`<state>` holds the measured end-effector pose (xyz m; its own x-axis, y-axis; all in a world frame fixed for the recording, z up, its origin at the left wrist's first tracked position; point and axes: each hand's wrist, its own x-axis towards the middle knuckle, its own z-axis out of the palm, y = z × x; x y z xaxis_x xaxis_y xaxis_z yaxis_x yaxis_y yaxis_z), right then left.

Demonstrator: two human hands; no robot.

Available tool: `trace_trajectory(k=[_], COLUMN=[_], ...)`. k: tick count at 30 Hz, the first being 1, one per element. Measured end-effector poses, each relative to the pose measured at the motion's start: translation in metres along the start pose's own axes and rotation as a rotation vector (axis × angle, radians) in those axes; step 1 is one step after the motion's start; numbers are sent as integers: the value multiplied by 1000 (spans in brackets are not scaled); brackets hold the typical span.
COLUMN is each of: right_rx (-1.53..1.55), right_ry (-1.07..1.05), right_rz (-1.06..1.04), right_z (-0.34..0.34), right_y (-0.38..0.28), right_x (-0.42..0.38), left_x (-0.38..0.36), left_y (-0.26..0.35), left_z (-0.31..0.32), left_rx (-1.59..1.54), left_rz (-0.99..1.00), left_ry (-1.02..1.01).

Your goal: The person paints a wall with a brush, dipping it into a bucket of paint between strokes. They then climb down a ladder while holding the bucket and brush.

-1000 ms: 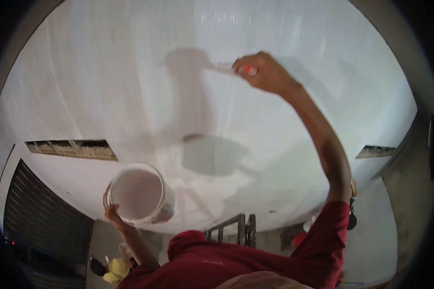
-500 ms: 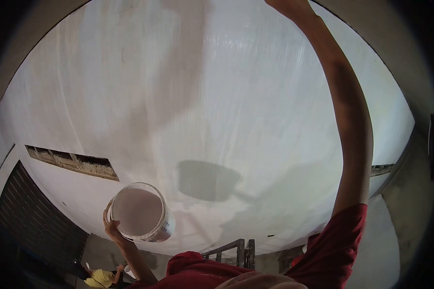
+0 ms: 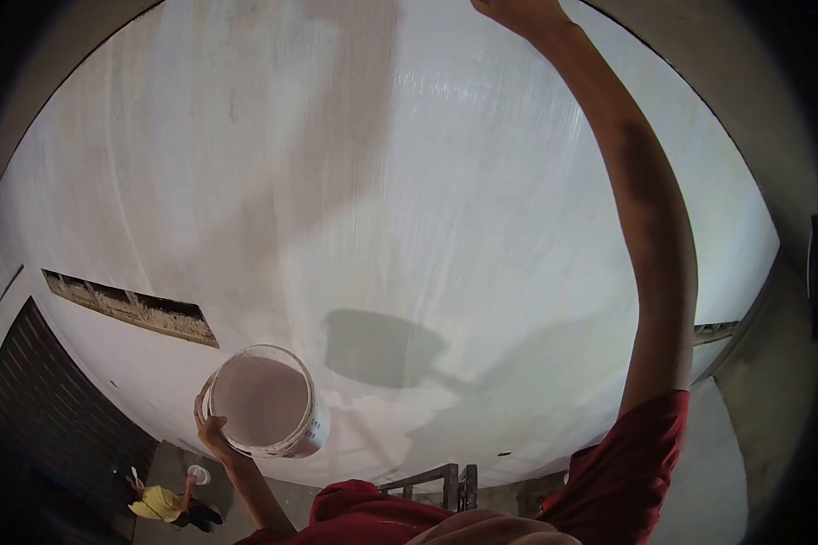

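Note:
My left hand grips the rim and side of a white plastic bucket, thumb over the edge. The bucket tilts toward me and holds pale, whitish paint. At the top edge of the view, my right hand is raised high against the wall. Its fingers are cut off by the frame, so whatever it may hold is hidden. Before me stands a broad whitish wall, with wet, shiny streaks near its upper middle. Shadows of my raised arm and the bucket fall across it.
A dark metal ladder top stands close below my chest. Left on the wall is a slotted vent opening, above a dark slatted shutter. Down on the floor, a person in a yellow shirt holds a small white bucket.
My right hand has shifted slightly left along the top of the view. My left hand keeps the bucket nearly still. Below, the person in yellow has moved left, and their bucket shows more clearly.

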<state>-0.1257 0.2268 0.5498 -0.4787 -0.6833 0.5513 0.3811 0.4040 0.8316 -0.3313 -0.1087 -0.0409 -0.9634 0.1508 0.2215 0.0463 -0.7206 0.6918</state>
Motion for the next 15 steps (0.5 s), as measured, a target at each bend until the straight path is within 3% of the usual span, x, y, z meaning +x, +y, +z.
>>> trace_trajectory(k=[3,6,12,14,15], right_rx=[16,-84,267,350,296], right_ry=[-129,-236,-228,-400,-390], right_rz=[147,161,101,128,74], right_z=[3,14,-12,-22,-29], right_y=[-20,-57,-170,-208,-221], right_x=[-6,-42,-130,-163,-175], left_x=[-7,-1,-6,-2,-1], left_y=[8,2,5,2,-1], left_z=[20,12,19,16,15], left_rx=[-2,25,57,64,78], left_rz=[-21,4,16,27,25], left_ry=[43,28,-35,-55,-47])
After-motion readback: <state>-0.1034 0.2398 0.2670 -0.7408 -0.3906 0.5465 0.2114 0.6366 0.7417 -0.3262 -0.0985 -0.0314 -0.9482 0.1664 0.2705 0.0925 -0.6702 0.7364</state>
